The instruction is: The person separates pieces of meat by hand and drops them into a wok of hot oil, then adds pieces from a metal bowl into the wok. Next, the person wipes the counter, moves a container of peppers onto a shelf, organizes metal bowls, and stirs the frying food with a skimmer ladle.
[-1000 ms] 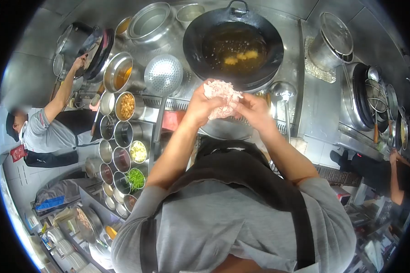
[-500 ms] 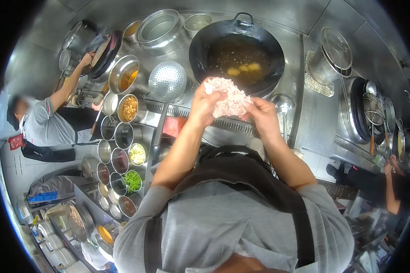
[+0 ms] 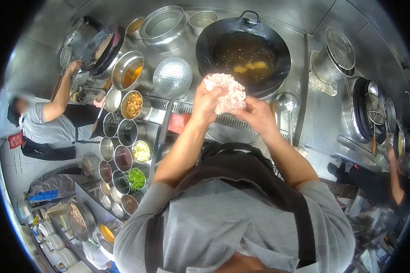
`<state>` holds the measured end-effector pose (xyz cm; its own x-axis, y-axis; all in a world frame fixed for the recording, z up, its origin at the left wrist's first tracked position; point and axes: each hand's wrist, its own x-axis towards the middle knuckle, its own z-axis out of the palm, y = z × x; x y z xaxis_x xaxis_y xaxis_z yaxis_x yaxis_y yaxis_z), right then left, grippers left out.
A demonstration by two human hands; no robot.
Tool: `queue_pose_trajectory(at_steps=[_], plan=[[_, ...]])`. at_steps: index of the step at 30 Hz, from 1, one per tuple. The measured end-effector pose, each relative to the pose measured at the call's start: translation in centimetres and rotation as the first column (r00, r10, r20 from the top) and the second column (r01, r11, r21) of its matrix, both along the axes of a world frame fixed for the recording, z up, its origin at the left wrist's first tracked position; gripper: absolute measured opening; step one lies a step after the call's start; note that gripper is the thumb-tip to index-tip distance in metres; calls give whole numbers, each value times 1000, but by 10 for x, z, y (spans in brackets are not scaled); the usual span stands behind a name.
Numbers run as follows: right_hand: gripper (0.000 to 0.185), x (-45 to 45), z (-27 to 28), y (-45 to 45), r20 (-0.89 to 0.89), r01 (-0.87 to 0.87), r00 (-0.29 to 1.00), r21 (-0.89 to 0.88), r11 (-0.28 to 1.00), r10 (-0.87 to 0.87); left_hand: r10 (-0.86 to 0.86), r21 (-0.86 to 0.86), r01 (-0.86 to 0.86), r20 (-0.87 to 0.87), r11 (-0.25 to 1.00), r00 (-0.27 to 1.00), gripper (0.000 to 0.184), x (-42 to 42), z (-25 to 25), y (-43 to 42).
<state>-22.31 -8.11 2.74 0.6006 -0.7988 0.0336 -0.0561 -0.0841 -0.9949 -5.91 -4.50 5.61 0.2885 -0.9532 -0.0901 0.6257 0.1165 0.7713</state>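
Meat (image 3: 232,98) beneath left thumb (image 3: 218,92)

No words, labels, brands, numbers or signs can be read clearly anywhere in view.

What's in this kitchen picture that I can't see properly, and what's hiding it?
All in the head view:
- Palm of the left hand: hidden under the pale crumbly clump.
- Bottom of the wok: hidden by dark liquid.
- Head of the right-side worker: lost at the picture's dark round edge.
- Any writing on the red item at far left: too small to read.
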Motion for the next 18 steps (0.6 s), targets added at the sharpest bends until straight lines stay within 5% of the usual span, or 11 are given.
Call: queue_pose_trajectory(at_steps=[4, 6, 13, 18], plan=[[21, -10, 18, 7, -83, 86, 993, 97, 991, -78, -8, 21, 9, -42, 1000, 999, 32, 13, -7, 2], [17, -13, 19, 3, 85, 96, 990, 188, 978, -113, 11, 3, -11, -52, 1000, 999, 32, 16, -6, 4], [18, -8, 22, -10, 224, 63, 965, 297, 953, -134, -100, -4, 100, -49, 995, 994, 36, 11, 2, 9], [19, -6, 16, -3, 155, 74, 981, 245, 967, -114, -175, -24, 174, -144, 985, 974, 38, 9, 2, 9]])
